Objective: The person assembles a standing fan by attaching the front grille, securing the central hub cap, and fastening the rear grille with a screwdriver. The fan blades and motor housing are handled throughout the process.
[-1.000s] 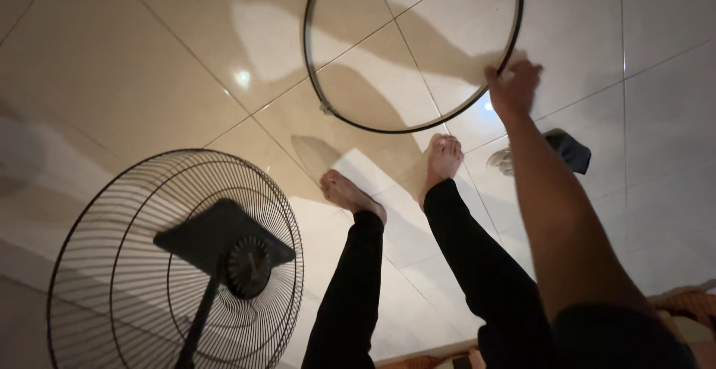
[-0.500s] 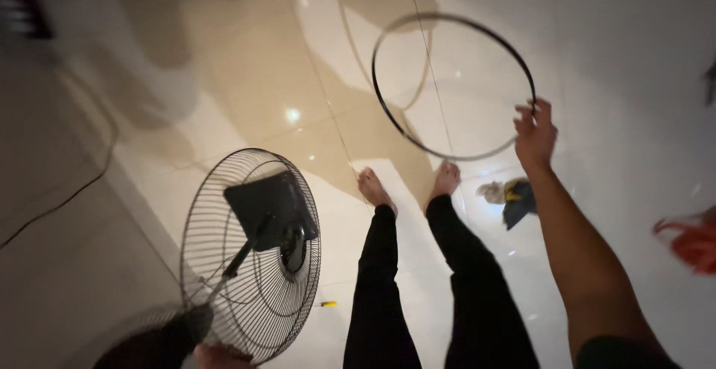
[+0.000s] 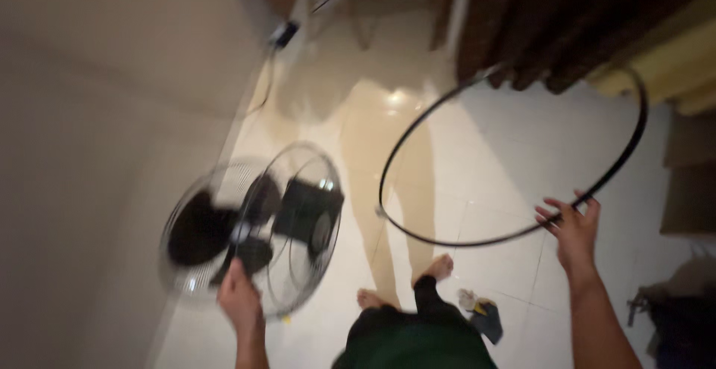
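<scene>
Right hand: our right hand [image 3: 573, 227] is curled around the low right part of the big black ring [image 3: 425, 132]. It holds the ring up in the air, above the floor [image 3: 477, 152].
Left hand: our left hand [image 3: 240, 298] is up at the low edge of the fan cage [image 3: 302, 167]. The picture is blurry there, so we cannot tell if the fingers are closed on the wires or just touching them.
Black ring: it is a thin round hoop. It is tilted, with its far side up near the dark curtain [image 3: 552, 18].
Fan: the round wire cage with the dark middle part is to the left of the ring and apart from it. It looks smeared.
What changed: half a second ago our left hand was only at the bottom corner of the view. Now it has come up to the cage. The ring was lower then, over the tiles in front of our feet [image 3: 436, 268]. Now it is higher and looks bigger.
What that means: we think both parts of the fan are in our hands now, one on each side.
Around us: a small dark cloth [image 3: 488, 317] lies on the floor just right of our feet. A cord [image 3: 261, 93] runs along the wall.
</scene>
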